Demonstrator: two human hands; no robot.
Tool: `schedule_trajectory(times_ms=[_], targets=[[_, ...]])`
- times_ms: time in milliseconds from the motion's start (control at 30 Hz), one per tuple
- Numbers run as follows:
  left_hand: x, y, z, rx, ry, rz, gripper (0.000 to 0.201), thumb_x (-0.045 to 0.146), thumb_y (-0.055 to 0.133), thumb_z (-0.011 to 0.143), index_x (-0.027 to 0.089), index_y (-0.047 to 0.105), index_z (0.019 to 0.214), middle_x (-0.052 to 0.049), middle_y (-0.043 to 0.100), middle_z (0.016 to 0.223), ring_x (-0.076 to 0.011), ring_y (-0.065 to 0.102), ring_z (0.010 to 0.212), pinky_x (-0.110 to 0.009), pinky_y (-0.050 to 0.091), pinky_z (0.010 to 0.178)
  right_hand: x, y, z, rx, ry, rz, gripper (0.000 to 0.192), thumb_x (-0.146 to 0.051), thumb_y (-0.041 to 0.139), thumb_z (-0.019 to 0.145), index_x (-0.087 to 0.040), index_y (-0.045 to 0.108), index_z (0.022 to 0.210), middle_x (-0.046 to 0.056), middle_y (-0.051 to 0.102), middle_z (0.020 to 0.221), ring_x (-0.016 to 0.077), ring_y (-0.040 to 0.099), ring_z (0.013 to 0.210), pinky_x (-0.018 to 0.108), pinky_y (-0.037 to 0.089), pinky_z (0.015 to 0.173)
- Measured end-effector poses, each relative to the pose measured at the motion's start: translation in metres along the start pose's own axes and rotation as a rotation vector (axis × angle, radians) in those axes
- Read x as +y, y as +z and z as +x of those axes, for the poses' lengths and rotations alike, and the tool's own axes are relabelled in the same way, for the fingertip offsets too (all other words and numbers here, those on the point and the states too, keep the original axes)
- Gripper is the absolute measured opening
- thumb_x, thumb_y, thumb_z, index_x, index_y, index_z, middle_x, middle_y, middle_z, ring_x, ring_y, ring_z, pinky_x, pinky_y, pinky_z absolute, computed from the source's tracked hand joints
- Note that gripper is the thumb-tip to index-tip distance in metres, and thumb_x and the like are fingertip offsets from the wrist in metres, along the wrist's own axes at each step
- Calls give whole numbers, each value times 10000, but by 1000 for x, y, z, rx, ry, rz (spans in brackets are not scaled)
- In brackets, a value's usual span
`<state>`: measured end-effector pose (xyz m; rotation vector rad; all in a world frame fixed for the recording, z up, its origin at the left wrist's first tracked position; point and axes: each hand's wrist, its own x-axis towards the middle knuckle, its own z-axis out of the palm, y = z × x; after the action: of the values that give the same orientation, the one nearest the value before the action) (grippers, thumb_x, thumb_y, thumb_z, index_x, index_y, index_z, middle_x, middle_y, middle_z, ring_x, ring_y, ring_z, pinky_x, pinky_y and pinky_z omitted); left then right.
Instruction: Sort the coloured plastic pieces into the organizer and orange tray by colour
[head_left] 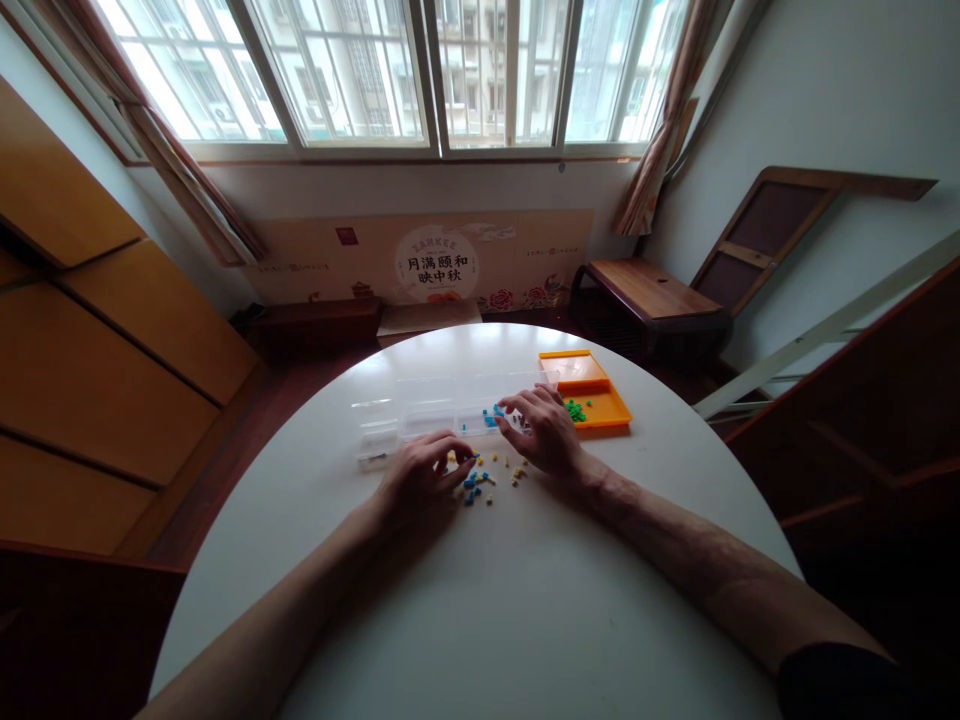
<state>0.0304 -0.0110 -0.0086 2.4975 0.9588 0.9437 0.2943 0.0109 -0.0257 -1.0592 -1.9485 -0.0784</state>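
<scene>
A clear plastic compartment box (420,410) lies open on the round white table (510,600), with several blue beads (491,415) in one compartment. Loose blue and yellow beads (480,485) are scattered on the table just in front of it. My left hand (420,480) rests on the table with its fingertips pinched at the scattered beads; whether a bead sits between the fingers is too small to tell. My right hand (540,430) lies at the box's right end, fingers curled over the edge near the blue beads.
An orange tray (600,400) with several green beads (576,410) stands right of the box. Beyond the table are a low wooden bench (645,290), a printed cardboard panel (435,265) under the window, and wooden cabinets (97,350) at left.
</scene>
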Motion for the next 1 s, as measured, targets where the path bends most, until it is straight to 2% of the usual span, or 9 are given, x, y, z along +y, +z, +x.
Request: schedule_trajectory(times_ms=[133,267,400,667,1000], targets=[[-3,0,-2,37,-28,-15,116,298,724,1033,207,777,984,-27,738,869,-117,608,657,-230,517,660,-2,0,-1,-77,-101,67,107,-259,702,1041,-252,734,1143,52,791,1069,259,690,1032,485,461,1170],[-3,0,-2,61,-45,-40,117,307,741,1026,206,788,989,-26,732,861,-114,595,639,-225,509,629,-5,-2,-1,-144,-262,158,135,-282,740,1026,-268,738,1161,47,798,1071,249,689,1040,451,520,1089],[-1,-1,-1,50,-15,-65,127,308,731,1041,206,782,985,-34,752,899,-112,617,665,-224,516,646,-4,-4,1,-182,-347,206,69,-289,736,1053,-264,743,1117,34,808,1046,225,699,989,411,542,1013],[1,-1,1,26,27,-75,136,289,713,1050,201,772,965,-43,756,901,-122,660,697,-232,528,662,-1,-5,1,-230,-407,208,72,-318,731,1075,-265,755,1116,32,811,1037,209,714,972,396,540,1012],[-2,2,0,20,69,-52,112,276,723,1045,215,780,970,-37,776,909,-123,665,696,-236,530,672,-5,-6,3,-222,-454,198,78,-309,703,1086,-257,758,1069,33,810,1007,209,710,941,397,549,999]])
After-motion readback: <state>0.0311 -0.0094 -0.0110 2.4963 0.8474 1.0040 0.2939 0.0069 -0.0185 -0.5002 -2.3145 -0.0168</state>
